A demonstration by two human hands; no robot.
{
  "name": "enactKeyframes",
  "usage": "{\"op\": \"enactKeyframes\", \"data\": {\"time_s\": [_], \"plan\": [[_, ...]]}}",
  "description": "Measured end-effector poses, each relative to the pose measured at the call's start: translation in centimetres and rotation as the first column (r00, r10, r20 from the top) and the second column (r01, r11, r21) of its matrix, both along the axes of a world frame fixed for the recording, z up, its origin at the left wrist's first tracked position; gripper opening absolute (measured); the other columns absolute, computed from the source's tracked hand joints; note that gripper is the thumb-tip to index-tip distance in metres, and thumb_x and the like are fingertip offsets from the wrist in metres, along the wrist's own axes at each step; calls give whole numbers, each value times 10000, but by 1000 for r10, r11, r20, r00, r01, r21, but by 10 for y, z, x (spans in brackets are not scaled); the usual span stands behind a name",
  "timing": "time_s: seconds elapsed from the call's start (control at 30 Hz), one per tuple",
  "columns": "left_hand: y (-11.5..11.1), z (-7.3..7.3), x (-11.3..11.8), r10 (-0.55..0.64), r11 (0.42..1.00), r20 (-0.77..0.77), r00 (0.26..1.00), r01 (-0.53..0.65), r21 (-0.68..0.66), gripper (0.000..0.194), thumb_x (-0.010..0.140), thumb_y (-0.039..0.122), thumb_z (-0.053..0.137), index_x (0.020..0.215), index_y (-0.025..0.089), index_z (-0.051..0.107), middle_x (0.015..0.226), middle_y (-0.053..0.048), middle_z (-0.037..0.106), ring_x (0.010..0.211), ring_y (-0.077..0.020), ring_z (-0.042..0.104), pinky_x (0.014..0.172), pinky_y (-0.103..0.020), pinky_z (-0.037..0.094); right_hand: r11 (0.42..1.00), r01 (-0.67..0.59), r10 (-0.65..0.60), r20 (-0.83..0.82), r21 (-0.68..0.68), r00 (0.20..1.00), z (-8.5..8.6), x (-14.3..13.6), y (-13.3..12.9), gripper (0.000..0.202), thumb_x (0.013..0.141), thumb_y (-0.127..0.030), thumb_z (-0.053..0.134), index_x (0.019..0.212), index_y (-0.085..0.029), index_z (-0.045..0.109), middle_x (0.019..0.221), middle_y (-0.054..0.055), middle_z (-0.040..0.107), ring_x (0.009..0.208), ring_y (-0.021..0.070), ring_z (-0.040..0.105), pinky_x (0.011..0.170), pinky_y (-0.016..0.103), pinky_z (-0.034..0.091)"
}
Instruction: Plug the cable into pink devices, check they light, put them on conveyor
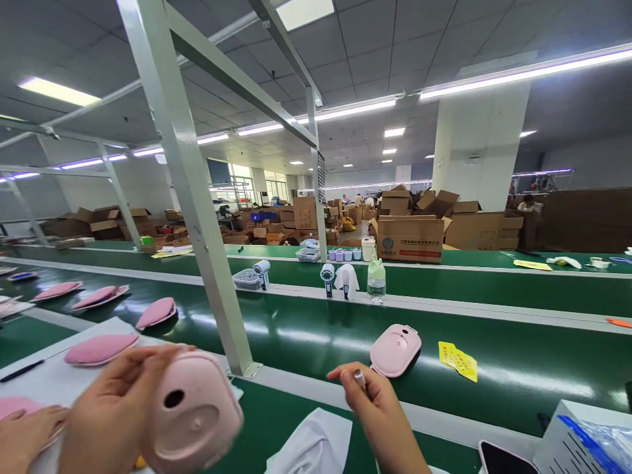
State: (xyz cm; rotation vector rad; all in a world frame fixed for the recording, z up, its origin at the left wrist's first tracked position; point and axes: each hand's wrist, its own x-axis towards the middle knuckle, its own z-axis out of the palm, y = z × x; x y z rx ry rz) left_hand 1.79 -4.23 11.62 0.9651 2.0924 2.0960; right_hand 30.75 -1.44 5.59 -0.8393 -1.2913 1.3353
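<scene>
My left hand [111,411] is shut on a pink rounded plastic casing [192,411], held up at the lower left with its round hole facing me. My right hand [378,411] is raised at bottom centre and pinches a small silvery part [360,378] between thumb and forefinger. Just beyond it, a second pink casing [395,350] lies on the green conveyor belt [306,332]. Yellow labels [459,361] lie on the belt to its right.
Another hand [24,431] rests on a pink piece at the far left. Several pink pads [101,347] lie on the belt and on white sheets. A grey frame post [197,217] stands in front of me. A white cloth [316,447], small handheld fans [327,278], a bottle [376,280] and cardboard boxes [409,238] are nearby.
</scene>
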Motion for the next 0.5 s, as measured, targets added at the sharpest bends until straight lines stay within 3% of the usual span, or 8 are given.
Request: {"op": "enactKeyframes", "data": {"time_s": [0.03,0.1,0.2,0.3,0.5], "plan": [[-6,-1,18,-140,989,50,989,141,-34,467,471,596,752,680,190,654,664,-17,705,595,-202,636,477,-255,514,999,-23,22,10,44,1000,-1,-5,-4,456,772,-641,630,866,-215,764,658,8,570,625,159,482,608,279,367],[-10,-3,53,-391,909,133,911,405,-96,542,453,661,754,662,174,640,674,-58,717,584,-210,646,468,-244,505,992,-103,103,8,70,995,-1,-15,-12,404,727,-552,708,974,-236,760,927,64,703,859,251,589,781,342,416],[-6,-10,95,-605,766,176,776,628,-136,555,495,695,733,640,172,619,658,-71,709,595,-212,651,500,-241,498,977,-212,211,37,16,977,1,-23,-19,464,646,-431,757,1051,-208,721,1066,91,709,993,319,584,824,375,426],[0,-22,119,-663,720,144,734,679,-146,454,613,627,707,669,182,630,680,-33,694,654,-179,639,594,-218,488,984,-178,177,83,5,981,2,-23,-16,382,676,-398,676,968,-152,689,918,94,688,856,288,591,721,350,434],[13,-49,128,-665,732,118,737,675,-94,329,725,523,677,756,198,646,858,-24,691,819,-194,631,767,-246,488,996,-65,54,158,62,986,-11,-20,-3,295,707,-315,596,949,-149,628,889,82,641,801,255,571,694,334,432]]}}
